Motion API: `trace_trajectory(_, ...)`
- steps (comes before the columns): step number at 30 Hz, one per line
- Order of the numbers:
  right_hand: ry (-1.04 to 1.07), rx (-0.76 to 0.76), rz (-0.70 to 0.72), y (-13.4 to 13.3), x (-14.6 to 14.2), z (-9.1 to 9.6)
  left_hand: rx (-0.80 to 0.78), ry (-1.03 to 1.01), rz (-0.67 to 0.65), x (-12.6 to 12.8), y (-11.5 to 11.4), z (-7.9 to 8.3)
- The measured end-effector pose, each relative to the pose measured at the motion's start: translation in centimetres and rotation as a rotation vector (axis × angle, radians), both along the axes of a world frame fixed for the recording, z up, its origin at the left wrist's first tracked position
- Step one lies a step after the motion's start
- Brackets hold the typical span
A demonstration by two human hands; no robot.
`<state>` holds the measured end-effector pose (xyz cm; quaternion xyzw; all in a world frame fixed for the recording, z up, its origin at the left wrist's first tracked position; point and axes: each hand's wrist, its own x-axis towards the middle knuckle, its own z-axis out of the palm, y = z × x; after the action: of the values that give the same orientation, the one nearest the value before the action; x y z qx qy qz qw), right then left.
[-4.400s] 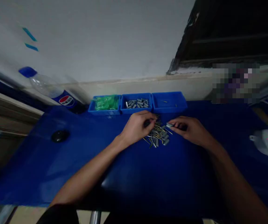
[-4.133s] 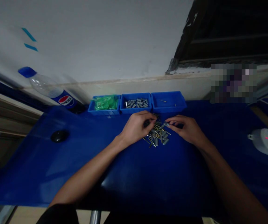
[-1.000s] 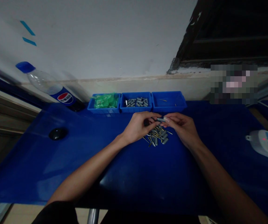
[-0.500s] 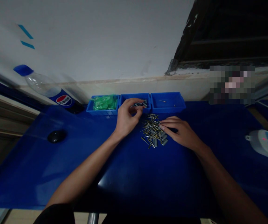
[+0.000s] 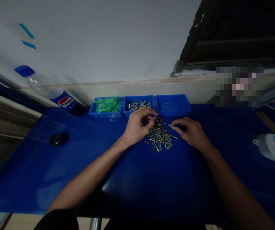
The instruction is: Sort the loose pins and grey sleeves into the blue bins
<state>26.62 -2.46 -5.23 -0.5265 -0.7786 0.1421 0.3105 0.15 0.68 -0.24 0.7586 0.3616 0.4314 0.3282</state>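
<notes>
On my left a blue-capped bottle (image 5: 53, 91) is standing at the back of the bench (image 5: 127, 179), and a round black object (image 5: 57, 139) is lying in front of it. A blue bin (image 5: 106, 115) is holding green packets (image 5: 108, 104); the middle bin (image 5: 127, 113) is holding grey cylinders (image 5: 141, 104). My left hand (image 5: 138, 125) is curling its thumb and fingertips close together; I cannot tell whether they are gripping anything. A heap of metal pins (image 5: 158, 131) is lying between my hands, mixed with cylinders. My right hand (image 5: 193, 132) is pinching a small grey piece (image 5: 170, 125) beside the heap. Behind it, a third bin (image 5: 175, 112) is holding a few bits. A white power strip (image 5: 272, 147) is lying farther right.
</notes>
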Motion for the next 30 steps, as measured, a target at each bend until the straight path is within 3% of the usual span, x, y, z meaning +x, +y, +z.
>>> trace_trajectory(4,0.124,-0.036,-0.011,-0.1,-0.8,0.1,-0.002,0.003,-0.013,0.0,0.0,-0.1)
trace_trajectory(11,0.72,-0.268,-0.06,-0.8,-3.1,1.4,-0.066,0.04,-0.097,0.4,-0.5,0.0)
trace_trajectory(16,0.85,-0.344,-0.025,-1.1,-4.4,2.0,-0.104,0.029,-0.201,0.6,-0.9,0.0)
trace_trajectory(24,0.864,-0.361,-0.06,-1.4,-5.2,2.3,-0.087,0.018,-0.203,0.7,-0.9,-0.6)
trace_trajectory(27,0.762,-0.312,-0.094,-1.3,-4.5,2.1,-0.102,-0.05,-0.103,0.5,-0.4,-0.8)
trace_trajectory(30,0.529,-0.212,-0.152,-0.9,-2.9,2.0,-0.078,-0.148,0.07,-0.2,0.6,-1.1)
